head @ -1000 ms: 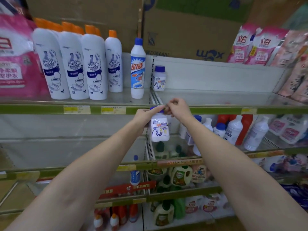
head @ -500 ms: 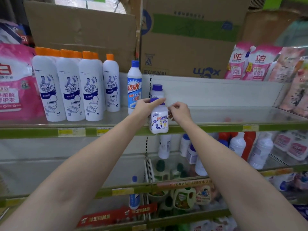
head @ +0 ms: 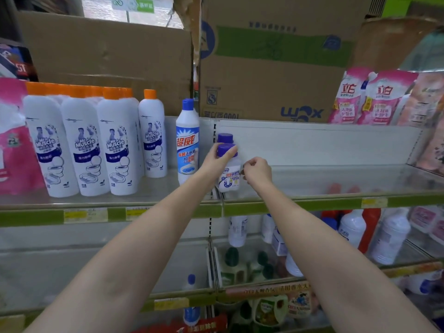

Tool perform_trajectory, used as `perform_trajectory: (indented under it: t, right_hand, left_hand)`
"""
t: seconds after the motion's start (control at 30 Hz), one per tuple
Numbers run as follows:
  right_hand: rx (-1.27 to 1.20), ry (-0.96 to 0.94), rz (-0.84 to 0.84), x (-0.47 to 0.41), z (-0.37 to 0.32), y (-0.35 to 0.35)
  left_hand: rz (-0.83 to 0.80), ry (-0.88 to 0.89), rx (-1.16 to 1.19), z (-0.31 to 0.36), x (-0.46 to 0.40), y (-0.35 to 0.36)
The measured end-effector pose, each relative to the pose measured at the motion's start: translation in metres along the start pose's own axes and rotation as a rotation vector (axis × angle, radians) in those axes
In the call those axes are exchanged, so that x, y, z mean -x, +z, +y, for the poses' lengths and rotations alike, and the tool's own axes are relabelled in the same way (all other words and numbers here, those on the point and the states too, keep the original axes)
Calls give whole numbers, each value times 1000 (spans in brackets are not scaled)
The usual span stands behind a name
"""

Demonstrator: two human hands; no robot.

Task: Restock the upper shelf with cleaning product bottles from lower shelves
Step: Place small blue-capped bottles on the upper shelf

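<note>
Head view: the bottle (head: 228,168) had risen onto the upper shelf (head: 312,203); left hand (head: 217,162) gripped it; right hand (head: 257,170) curled beside, seemingly empty; placement nearly done.

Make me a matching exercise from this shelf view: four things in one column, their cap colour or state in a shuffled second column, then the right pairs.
Things:
1. Mr Muscle bottles
2. tall blue-label bottle
3. small bottle
4. right hand

States:
A. purple cap, held by the left hand
B. orange caps
C. fingers curled beside the small bottle
D. blue cap, standing on the upper shelf

Pairs: 1-B, 2-D, 3-A, 4-C
</note>
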State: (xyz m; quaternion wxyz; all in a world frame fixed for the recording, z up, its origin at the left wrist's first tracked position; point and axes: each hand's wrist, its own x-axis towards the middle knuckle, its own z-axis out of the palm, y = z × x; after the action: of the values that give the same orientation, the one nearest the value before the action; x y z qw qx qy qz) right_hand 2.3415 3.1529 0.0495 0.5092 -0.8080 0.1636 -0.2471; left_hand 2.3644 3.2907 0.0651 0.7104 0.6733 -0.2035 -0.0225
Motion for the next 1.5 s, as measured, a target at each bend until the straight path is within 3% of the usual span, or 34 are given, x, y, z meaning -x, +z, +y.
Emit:
perform_trajectory:
  t: [0.4,0.87,1.07,1.5]
  right_hand:
    - [32,61,49,-29,18,15]
    - [237,-20,64,-42,24,22]
    - [189,-5,61,-34,18,19]
    - [101,59,113,-2,12,-7]
  left_hand:
    - [196,139,-233,-27,-29,3]
    - [327,70,-271,-44,-63,15]
    - [380,79,-347,-40,-51,21]
    - [191,-82,-561,-24,-13,1]
